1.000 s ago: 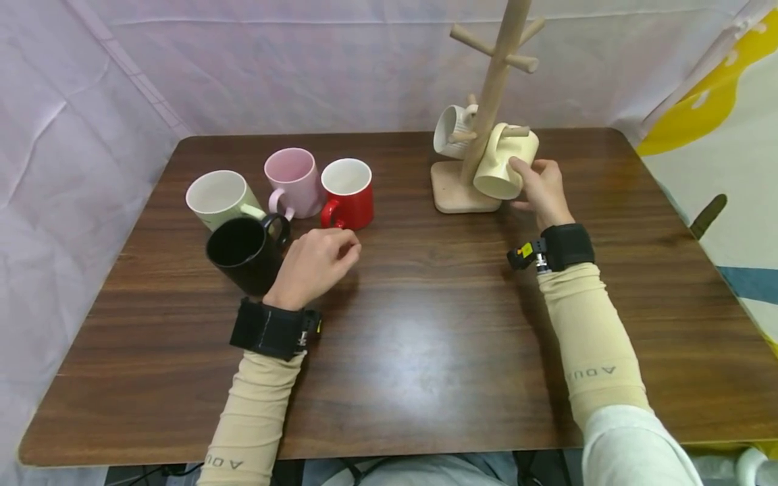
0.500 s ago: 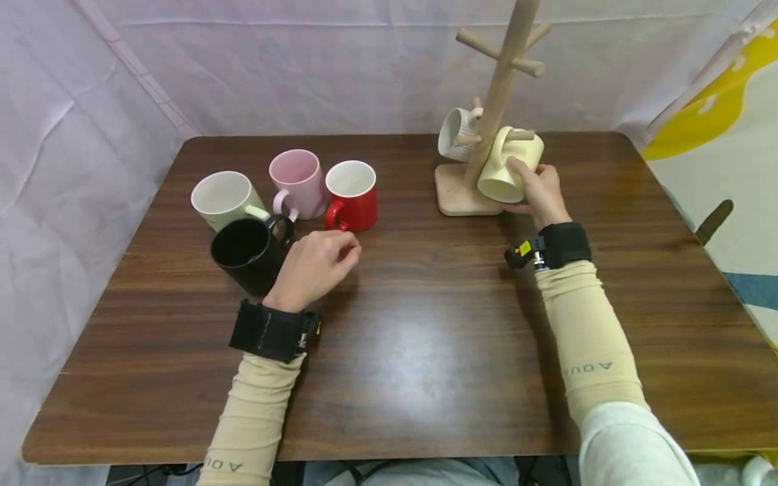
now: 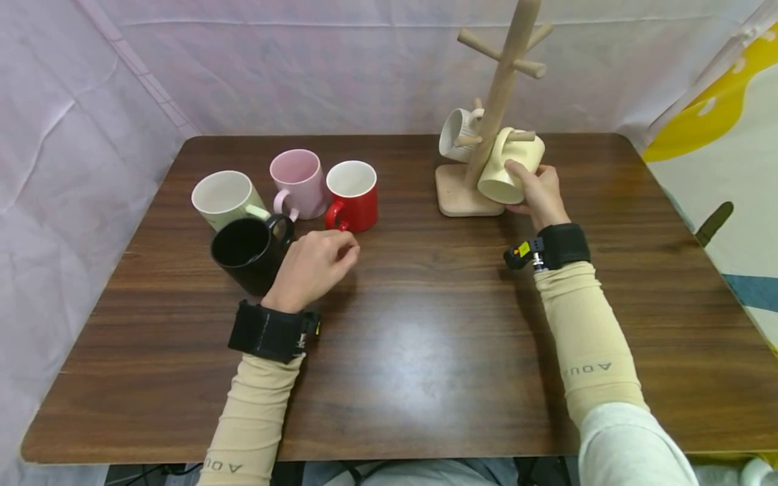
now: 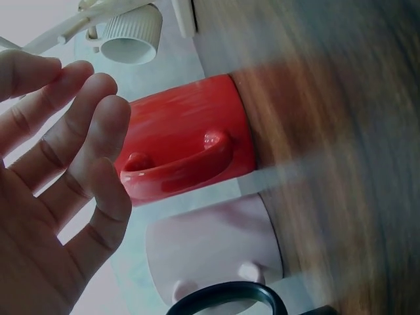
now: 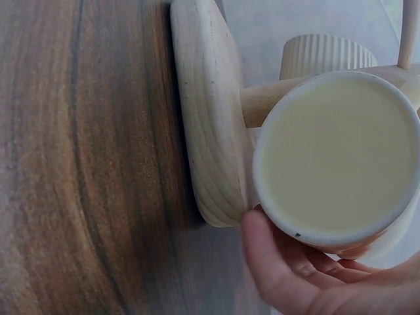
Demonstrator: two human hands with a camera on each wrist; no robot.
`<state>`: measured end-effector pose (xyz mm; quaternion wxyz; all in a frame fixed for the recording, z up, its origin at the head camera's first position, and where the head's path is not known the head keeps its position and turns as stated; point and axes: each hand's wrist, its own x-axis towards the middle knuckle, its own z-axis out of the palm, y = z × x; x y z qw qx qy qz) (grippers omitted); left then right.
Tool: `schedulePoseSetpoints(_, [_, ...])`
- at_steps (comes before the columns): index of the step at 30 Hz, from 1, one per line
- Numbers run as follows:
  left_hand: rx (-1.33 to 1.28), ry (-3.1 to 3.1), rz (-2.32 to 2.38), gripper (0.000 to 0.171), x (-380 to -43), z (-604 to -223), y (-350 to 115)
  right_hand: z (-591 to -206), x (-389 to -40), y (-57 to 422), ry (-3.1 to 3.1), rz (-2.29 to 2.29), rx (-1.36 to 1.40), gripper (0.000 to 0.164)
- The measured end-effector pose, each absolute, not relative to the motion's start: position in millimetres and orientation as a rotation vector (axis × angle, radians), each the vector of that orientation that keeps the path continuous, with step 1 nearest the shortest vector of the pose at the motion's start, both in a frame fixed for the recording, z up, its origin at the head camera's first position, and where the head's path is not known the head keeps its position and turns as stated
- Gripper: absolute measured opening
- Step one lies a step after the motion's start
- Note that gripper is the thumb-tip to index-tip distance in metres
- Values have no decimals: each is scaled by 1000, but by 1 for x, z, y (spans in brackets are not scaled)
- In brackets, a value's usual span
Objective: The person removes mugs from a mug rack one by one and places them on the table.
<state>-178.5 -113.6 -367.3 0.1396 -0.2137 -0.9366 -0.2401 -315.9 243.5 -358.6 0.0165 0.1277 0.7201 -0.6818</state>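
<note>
A pale yellow mug (image 3: pixel 500 185) hangs by its handle on a low peg of the wooden mug tree (image 3: pixel 500 94). My right hand (image 3: pixel 543 194) holds the mug's body, thumb on the near side; the right wrist view shows fingers curled along the mug's side below its round base (image 5: pixel 338 157). My left hand (image 3: pixel 315 266) is idle with loosely bent fingers, just right of the black mug (image 3: pixel 246 253) and in front of the red mug (image 3: pixel 355 208). In the left wrist view nothing lies in that hand (image 4: pixel 59 177).
A white ribbed mug (image 3: pixel 452 133) hangs on the tree's other low side. Behind the black mug stand a pale green mug (image 3: pixel 221 196) and a pink mug (image 3: pixel 304 185). All rest on a brown wooden table (image 3: pixel 413 398) with white cloth (image 3: pixel 304 74) behind.
The head view has shifted slightly. Both hands stay nearly where they were; the yellow mug remains on its peg in the right hand's hold.
</note>
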Motion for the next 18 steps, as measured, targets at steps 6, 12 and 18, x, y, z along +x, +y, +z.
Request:
schedulePoseSetpoints(6, [-620,-2730,-702,12,-178,-369,-112,-359,-316,243,2229,-2134,370,68])
schedulePoseSetpoints(12, [-621,-2724,-698,12,-180,-367,-112,-356,-316,245,2212,-2183,350,40])
schedulePoseSetpoints(18, [-621,-2731,-694,12,-182,-366,-112,-356,-317,248,2202,-2198,377,42])
